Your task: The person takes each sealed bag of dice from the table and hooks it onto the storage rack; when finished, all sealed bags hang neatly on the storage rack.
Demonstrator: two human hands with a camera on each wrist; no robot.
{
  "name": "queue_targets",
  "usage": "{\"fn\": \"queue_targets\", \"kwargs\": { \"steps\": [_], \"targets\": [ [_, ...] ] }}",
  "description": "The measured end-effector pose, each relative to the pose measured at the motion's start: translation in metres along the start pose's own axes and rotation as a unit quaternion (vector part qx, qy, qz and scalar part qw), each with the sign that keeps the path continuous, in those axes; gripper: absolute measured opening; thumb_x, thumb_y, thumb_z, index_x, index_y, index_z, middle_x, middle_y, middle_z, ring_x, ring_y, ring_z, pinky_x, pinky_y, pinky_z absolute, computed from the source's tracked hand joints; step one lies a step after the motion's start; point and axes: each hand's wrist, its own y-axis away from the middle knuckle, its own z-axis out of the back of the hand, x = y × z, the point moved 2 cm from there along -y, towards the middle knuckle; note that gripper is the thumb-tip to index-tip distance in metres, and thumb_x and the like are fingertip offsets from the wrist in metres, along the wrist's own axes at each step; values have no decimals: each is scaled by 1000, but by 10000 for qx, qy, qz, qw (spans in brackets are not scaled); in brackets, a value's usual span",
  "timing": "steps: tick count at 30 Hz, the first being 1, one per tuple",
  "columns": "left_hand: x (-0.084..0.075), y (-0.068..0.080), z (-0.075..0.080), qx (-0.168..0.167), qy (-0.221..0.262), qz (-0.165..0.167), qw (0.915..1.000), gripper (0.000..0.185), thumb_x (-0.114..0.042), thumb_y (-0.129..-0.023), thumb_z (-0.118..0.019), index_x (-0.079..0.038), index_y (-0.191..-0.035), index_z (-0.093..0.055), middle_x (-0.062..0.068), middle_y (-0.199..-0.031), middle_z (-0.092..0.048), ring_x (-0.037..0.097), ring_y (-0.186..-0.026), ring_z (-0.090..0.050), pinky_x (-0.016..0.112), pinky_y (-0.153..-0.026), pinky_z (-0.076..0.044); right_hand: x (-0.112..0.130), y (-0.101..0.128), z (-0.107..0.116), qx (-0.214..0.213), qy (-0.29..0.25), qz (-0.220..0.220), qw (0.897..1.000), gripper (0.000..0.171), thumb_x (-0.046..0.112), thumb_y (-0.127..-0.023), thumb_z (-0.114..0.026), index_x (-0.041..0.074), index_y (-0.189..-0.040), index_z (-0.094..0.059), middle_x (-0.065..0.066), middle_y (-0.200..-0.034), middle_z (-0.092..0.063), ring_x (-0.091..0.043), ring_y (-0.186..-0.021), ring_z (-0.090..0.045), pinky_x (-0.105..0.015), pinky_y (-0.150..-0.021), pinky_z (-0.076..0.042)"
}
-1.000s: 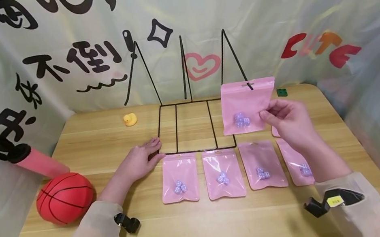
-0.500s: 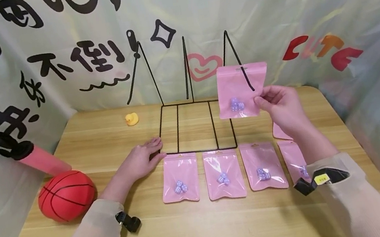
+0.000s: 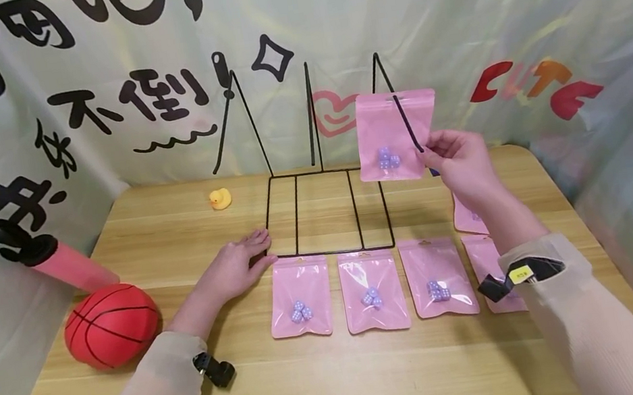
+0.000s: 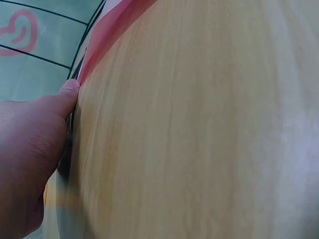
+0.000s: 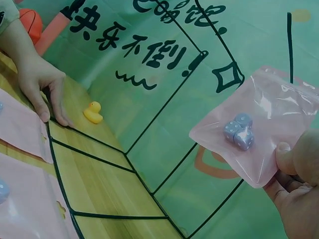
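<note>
My right hand (image 3: 461, 162) pinches the lower right edge of a pink zip bag (image 3: 374, 134) with light-purple dice (image 5: 239, 131) inside. The bag is up on the right hook (image 3: 405, 117) of a black wire rack (image 3: 331, 252); the hook's arm passes through its top and slopes down in front of it. In the head view, thumb and bag edge are right by the hook's tip. My left hand (image 3: 235, 268) rests at the rack's front left corner, fingers extended, thumb near a flat pink bag (image 3: 298, 282).
More pink dice bags (image 3: 370, 271) lie in a row before the rack, others (image 3: 467, 216) partly under my right arm. A yellow toy duck (image 3: 220, 199) sits behind left; a red ball (image 3: 111, 327) and a pink cylinder with a black top (image 3: 78, 267) stand at left.
My right hand has moved up and slightly left with the bag, which has slid higher along the right hook's arm. The left hand stays at the rack's corner.
</note>
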Motion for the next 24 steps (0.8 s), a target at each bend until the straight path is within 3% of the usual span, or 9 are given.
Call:
{"fn": "queue_targets", "kwargs": {
  "steps": [4, 12, 24],
  "targets": [
    [0, 1, 0, -28, 5, 1, 10000, 52, -37, -107, -66, 0, -143, -62, 18, -153, -51, 37, -145, -46, 53, -120, -37, 0, -6, -2, -54, 31, -8, 10000, 15, 6, -103, -70, -7, -111, -69, 1, -90, -70, -13, -83, -64, -18, -69, -55],
    [-1, 0, 1, -28, 16, -15, 10000, 52, -37, -106, -67, -1, -143, -62, 17, -153, -52, 36, -145, -47, 52, -120, -37, 0, -15, -2, -88, -269, -57, 9996, 6, 4, -104, -67, -2, -103, -70, 4, -86, -72, -10, -79, -66, -16, -67, -57],
    [-2, 1, 2, 34, 80, 93, 9999, 53, -37, -107, -67, -1, -145, -61, 17, -154, -50, 35, -147, -45, 52, -121, -36, -5, -18, 5, 6, 76, -196, 9998, 23, 12, -105, -68, -3, -122, -69, 3, -105, -75, -11, -99, -70, -20, -91, -59]
  ]
}}
